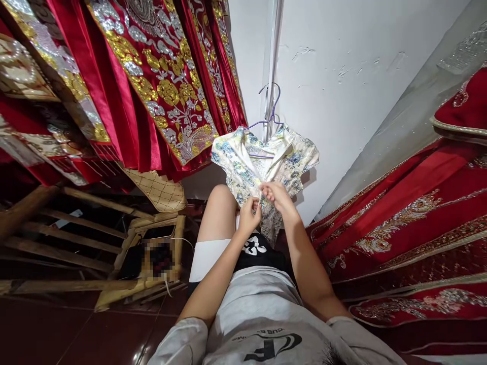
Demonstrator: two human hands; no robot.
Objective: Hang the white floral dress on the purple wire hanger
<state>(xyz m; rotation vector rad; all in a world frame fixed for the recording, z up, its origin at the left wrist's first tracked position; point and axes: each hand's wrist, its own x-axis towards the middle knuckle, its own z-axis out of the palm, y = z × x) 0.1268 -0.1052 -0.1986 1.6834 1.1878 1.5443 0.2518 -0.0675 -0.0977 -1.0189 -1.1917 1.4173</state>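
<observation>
A short-sleeved floral blouse (239,170), white with blue and yellow print, hangs in front of me on a purple wire hanger (274,104). Its collar is spread in a V. My left hand (251,212) pinches the front edge of the blouse low on the opening. Slightly higher and to the right, my right hand (277,195) has its fingers curled closed on the other side of the front, near where the two edges meet. Whether a button lies between the fingers is too small to see. The lower part of the blouse drops behind my hands.
Red garments with gold and silver embroidery (167,91) hang at the left, and more red beaded garments (399,228) fill the right. A wooden bamboo chair (79,233) stands at lower left on dark tiles. Behind the blouse is a white wall (323,76) with a metal strip.
</observation>
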